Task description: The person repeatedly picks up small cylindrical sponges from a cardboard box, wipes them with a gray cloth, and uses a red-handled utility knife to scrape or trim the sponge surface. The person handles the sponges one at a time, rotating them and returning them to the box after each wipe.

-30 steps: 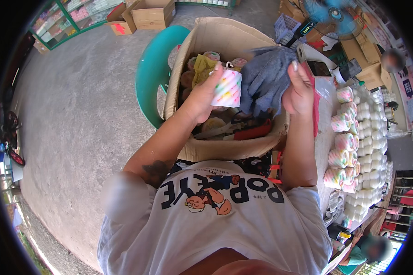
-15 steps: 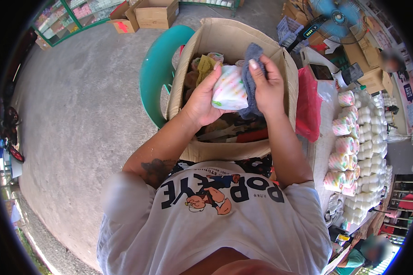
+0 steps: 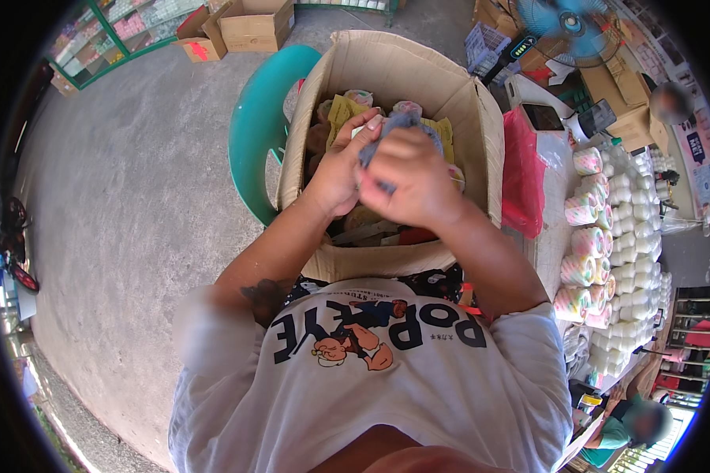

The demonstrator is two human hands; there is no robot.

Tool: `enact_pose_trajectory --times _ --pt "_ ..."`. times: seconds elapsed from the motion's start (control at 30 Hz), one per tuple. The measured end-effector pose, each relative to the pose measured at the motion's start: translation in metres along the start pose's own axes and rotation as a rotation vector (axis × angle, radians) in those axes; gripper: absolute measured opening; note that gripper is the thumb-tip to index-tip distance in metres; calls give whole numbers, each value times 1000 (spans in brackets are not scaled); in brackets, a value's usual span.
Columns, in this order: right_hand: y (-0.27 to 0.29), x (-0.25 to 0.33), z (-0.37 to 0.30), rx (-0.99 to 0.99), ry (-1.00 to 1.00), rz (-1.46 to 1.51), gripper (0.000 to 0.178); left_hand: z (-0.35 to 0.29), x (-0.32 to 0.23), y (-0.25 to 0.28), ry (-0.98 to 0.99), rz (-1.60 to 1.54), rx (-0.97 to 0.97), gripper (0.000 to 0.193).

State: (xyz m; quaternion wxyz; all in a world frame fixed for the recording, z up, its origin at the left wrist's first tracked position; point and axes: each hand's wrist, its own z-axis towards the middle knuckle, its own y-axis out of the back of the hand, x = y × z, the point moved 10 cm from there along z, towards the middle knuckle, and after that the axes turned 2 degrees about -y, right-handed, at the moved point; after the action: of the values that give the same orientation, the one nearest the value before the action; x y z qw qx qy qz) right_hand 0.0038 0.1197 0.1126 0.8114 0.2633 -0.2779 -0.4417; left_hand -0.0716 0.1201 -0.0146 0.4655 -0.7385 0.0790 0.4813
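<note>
My left hand (image 3: 337, 173) is closed around a white ridged, pot-like piece with a coloured pattern, now almost wholly hidden. Over it, my right hand (image 3: 414, 177) presses a bunched grey-blue cloth (image 3: 406, 122); that hand is smeared by motion, but its fingers are curled in on the cloth. Both hands are above an open cardboard box (image 3: 398, 59) standing in front of me. Inside lie several patterned pieces (image 3: 359, 97), yellow wrapping (image 3: 341, 110) and, at the near side, a red item (image 3: 416, 236) beside pale blade-like shapes (image 3: 367, 232).
A green plastic chair (image 3: 252, 134) is against the box's left side. To the right, a pink plastic bag (image 3: 521, 173) hangs by a table with patterned pieces (image 3: 578, 268) and rows of white ones (image 3: 623, 268). A fan (image 3: 572, 27) and a phone (image 3: 543, 117) are beyond; another person (image 3: 611, 433) is lower right.
My right hand has swung left with the cloth, from the piece's right side to across its front, covering it. My left hand still holds the piece. The view has shifted slightly.
</note>
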Motion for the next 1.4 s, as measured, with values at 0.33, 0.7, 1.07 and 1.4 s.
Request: enact_pose_trajectory --times 0.33,0.7,1.07,1.4 --pt "25 -171 -96 -459 -1035 640 25 -2 3 -9 55 -170 49 60" --pt "3 -106 -56 -284 -805 583 31 -11 17 -28 278 -216 256 65" --pt "10 -54 -7 22 -258 16 17 -3 -1 -5 -55 -31 46 46" --pt "19 -123 -61 89 -526 -506 10 -6 -15 -10 -173 45 37 55"
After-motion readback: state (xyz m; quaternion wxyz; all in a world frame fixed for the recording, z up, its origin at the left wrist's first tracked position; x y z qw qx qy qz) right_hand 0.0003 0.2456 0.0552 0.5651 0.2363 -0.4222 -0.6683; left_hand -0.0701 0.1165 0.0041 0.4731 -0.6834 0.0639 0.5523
